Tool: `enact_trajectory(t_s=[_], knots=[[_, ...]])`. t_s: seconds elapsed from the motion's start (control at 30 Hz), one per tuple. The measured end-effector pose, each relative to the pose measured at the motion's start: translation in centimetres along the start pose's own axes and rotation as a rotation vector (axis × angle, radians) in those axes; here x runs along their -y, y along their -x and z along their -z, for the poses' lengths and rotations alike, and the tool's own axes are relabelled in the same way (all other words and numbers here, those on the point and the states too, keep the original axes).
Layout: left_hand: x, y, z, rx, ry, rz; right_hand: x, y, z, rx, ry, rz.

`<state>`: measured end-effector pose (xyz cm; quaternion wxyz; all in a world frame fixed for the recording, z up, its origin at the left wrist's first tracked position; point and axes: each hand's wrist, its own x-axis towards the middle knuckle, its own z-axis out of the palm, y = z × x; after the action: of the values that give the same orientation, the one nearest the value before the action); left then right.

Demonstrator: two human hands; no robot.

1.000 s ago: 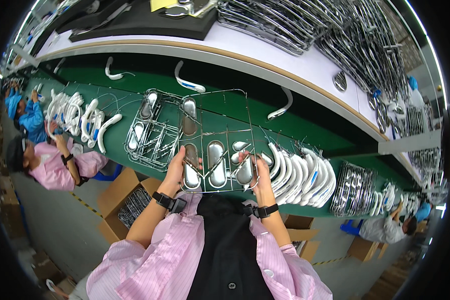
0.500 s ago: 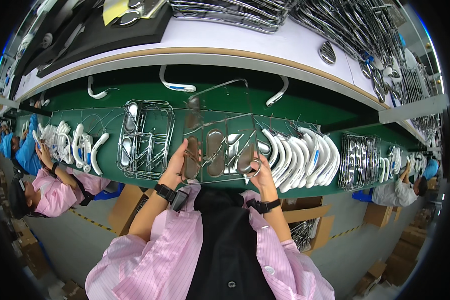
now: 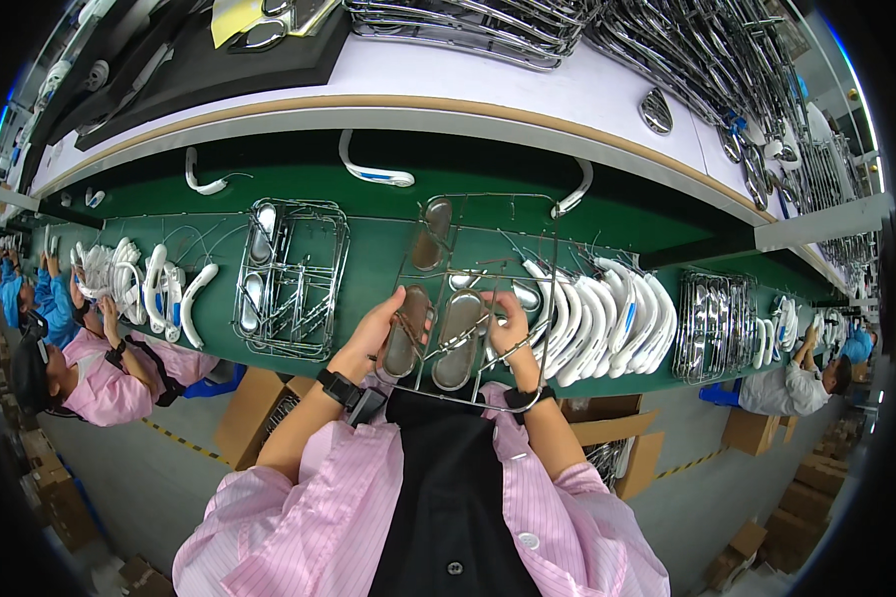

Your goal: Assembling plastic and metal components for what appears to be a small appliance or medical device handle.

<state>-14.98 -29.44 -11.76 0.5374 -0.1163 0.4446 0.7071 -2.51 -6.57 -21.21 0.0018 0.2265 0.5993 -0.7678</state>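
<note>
Above the green bench I hold a chrome wire frame with grey oval plates (image 3: 456, 366), tilted up toward me. My left hand (image 3: 376, 330) is wrapped round its left side, the thumb at the edge of the lower left plate and fingers behind it. My right hand (image 3: 511, 330) is closed by the inner bars, fingertips at a thin slanted metal strip that crosses the lower right plate. To the left lies a stack of similar wire frames (image 3: 253, 291). On the right, a row of white curved handles (image 3: 589, 323) stands close to my right hand.
A shelf (image 3: 468, 109) spans the back, bearing chrome racks (image 3: 468, 32) and loose metal parts. White curved pieces (image 3: 376, 176) hang under it. More racks (image 3: 715, 323) stand farther right. Co-workers (image 3: 100, 383) sit at both sides. Open cardboard boxes (image 3: 617, 430) stand below the bench.
The wire frame has moved right and turned slightly. My right hand has shifted from the frame's lower right edge to its inner bars, while my left hand still grips the left side.
</note>
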Motion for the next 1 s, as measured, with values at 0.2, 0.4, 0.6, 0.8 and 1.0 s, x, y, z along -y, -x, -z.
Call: enact_trajectory(t_s=[0.2, 0.4, 0.6, 0.8, 1.0], knots=[[0.7, -0.5, -1.1, -0.049, 0.107, 0.056, 10.6, 4.1, -6.1, 0.343, -0.868, -0.097], [-0.5, 0.2, -1.9, -0.094, 0.034, -0.221, 7.5, 4.2, -5.2, 0.063, -0.713, 0.037], [0.3, 0.9, -0.6, -0.134, 0.036, -0.298, 5.6, 5.4, -4.2, 0.105, -0.657, -0.158], [0.4, 0.4, -0.8, -0.131, 0.120, -0.300, 4.4, 5.8, -4.4, 0.069, -0.738, -0.182], [-0.1, 1.4, 0.5, -0.007, 0.164, -0.104, 4.1, 1.0, -5.2, 0.261, -0.482, -0.147]])
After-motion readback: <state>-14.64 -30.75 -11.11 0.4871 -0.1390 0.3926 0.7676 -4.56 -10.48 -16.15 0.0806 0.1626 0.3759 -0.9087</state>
